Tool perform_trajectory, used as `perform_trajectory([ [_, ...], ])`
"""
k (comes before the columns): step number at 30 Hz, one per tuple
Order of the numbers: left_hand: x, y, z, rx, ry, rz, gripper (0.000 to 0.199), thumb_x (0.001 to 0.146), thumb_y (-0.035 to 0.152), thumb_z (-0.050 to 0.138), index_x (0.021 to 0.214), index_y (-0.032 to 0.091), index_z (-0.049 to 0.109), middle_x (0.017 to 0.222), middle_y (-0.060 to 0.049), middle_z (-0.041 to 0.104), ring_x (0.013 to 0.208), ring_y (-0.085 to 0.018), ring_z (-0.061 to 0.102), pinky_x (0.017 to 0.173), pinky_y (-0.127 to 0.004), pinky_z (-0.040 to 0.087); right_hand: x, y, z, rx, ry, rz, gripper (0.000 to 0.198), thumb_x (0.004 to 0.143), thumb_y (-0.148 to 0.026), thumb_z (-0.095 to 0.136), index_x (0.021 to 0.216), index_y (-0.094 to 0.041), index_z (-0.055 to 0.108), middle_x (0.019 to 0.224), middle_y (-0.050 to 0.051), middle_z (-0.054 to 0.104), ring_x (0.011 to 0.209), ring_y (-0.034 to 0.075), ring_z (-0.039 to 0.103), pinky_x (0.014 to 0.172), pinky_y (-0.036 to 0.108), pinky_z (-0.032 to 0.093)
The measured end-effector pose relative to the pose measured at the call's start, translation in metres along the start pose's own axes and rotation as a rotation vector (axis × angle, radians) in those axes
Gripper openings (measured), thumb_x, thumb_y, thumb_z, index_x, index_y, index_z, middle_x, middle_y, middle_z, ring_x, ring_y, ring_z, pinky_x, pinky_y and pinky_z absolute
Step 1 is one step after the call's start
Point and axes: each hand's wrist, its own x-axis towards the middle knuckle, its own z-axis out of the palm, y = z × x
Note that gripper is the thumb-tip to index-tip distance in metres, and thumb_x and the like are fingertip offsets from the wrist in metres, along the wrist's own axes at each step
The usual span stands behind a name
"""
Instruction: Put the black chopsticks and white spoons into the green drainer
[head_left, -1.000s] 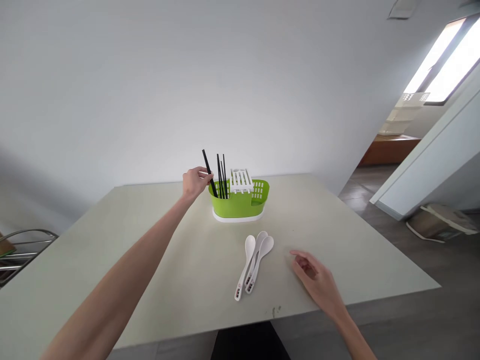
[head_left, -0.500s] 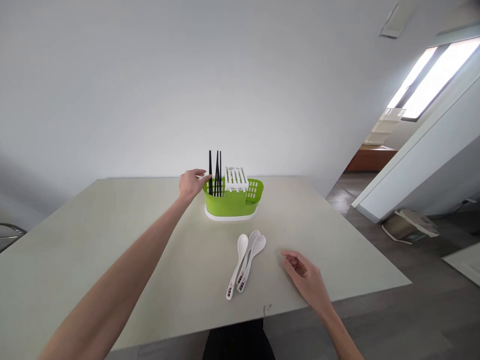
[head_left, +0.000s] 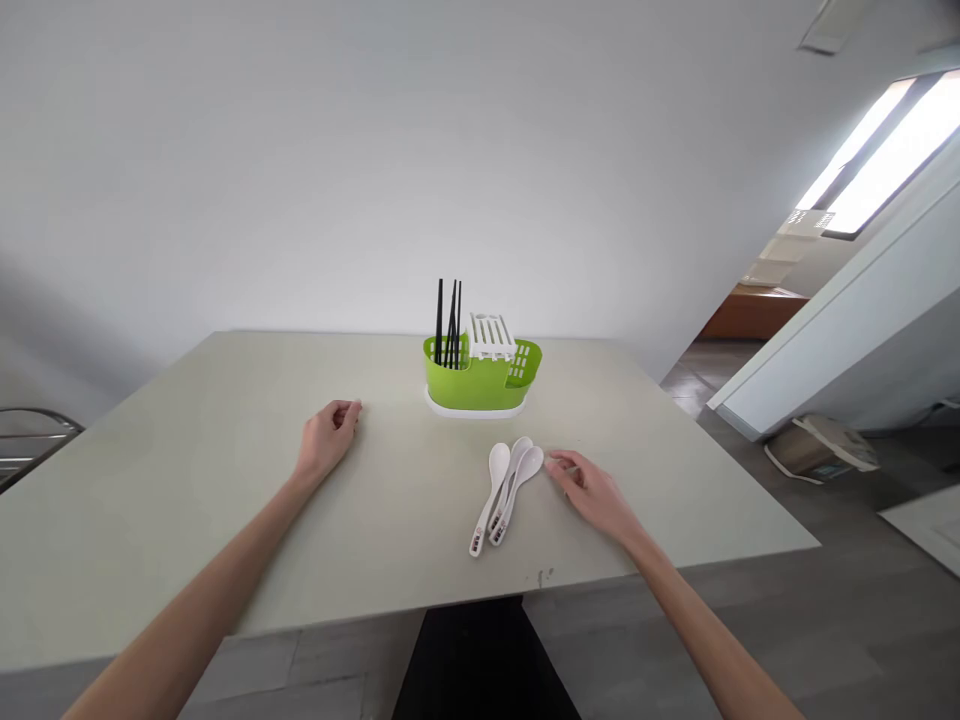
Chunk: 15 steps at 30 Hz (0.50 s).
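Observation:
Three white spoons (head_left: 528, 464) lie fanned together on the table, bowls away from me and patterned handle ends towards me. My right hand (head_left: 594, 493) is just right of the spoon bowls, fingers loosely bent and apart, holding nothing; whether a fingertip touches the nearest bowl I cannot tell. Left of the cutlery holder, my left hand (head_left: 327, 438) rests near the table with its fingers curled in and nothing visible in them. The green cutlery holder (head_left: 471, 388) has a white base and a white slotted top piece (head_left: 491, 336). Several black chopsticks (head_left: 439, 315) stand in its left compartment.
The pale table (head_left: 300, 560) reaches back to a white wall (head_left: 420, 170). Its front edge runs close to my legs (head_left: 480, 665). On the floor to the right sits a brownish box-like object (head_left: 817, 450). A metal rack (head_left: 34, 435) shows at far left.
My left hand has left the chopsticks at the holder and drawn back to the left, its fingers now curled. My right hand has moved closer to the spoons. The view has shifted slightly.

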Motion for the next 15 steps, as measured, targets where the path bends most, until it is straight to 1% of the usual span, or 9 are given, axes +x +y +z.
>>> perform_trajectory([
  [3,-0.016,-0.016,-0.025,0.042,-0.051,0.014,0.047,0.09,0.064,0.051,0.098,0.022,0.072,0.08,-0.003,0.074,0.077,-0.022,0.065,0.077,-0.031,0.049,0.015,-0.006,0.005,-0.078,-0.064,0.005,0.053,0.094,-0.068,0.052,0.111,-0.023,0.075,0.109,0.008,0.078,0.083,0.023,0.068,0.082,0.037,0.05],
  [5,-0.025,-0.024,-0.041,0.067,-0.067,0.01,0.048,0.091,0.065,0.049,0.098,0.024,0.071,0.08,-0.002,0.074,0.077,-0.022,0.064,0.076,-0.031,0.048,0.022,-0.008,0.007,-0.102,-0.09,0.021,0.052,0.093,-0.069,0.053,0.102,-0.023,0.076,0.104,0.007,0.078,0.082,0.024,0.068,0.08,0.037,0.048],
  [7,-0.032,-0.031,-0.051,0.076,-0.062,-0.003,0.049,0.092,0.066,0.048,0.098,0.024,0.071,0.078,-0.002,0.073,0.076,-0.022,0.063,0.074,-0.03,0.048,0.025,-0.008,0.008,-0.101,-0.104,0.028,0.052,0.091,-0.07,0.054,0.094,-0.023,0.076,0.097,0.007,0.078,0.079,0.023,0.067,0.078,0.037,0.047],
  [9,-0.038,-0.035,-0.056,0.077,-0.051,-0.005,0.05,0.093,0.066,0.047,0.098,0.024,0.072,0.077,-0.002,0.073,0.074,-0.021,0.062,0.072,-0.03,0.047,0.025,-0.008,0.008,-0.093,-0.114,0.031,0.053,0.091,-0.071,0.054,0.089,-0.023,0.075,0.087,0.006,0.077,0.074,0.023,0.067,0.076,0.036,0.047],
  [12,-0.043,-0.037,-0.055,0.061,-0.042,0.007,0.05,0.092,0.066,0.048,0.098,0.023,0.072,0.079,-0.002,0.073,0.074,-0.02,0.062,0.073,-0.029,0.048,0.021,-0.009,0.004,-0.078,-0.127,0.036,0.056,0.09,-0.074,0.054,0.087,-0.022,0.074,0.074,0.004,0.074,0.069,0.022,0.066,0.074,0.036,0.048],
  [15,-0.043,-0.037,-0.054,0.039,-0.048,0.012,0.049,0.091,0.067,0.049,0.096,0.024,0.073,0.082,-0.003,0.074,0.075,-0.02,0.064,0.073,-0.029,0.048,0.018,-0.018,-0.006,-0.091,-0.105,0.03,0.057,0.089,-0.076,0.055,0.086,-0.023,0.074,0.073,0.004,0.074,0.069,0.023,0.067,0.073,0.035,0.048],
])
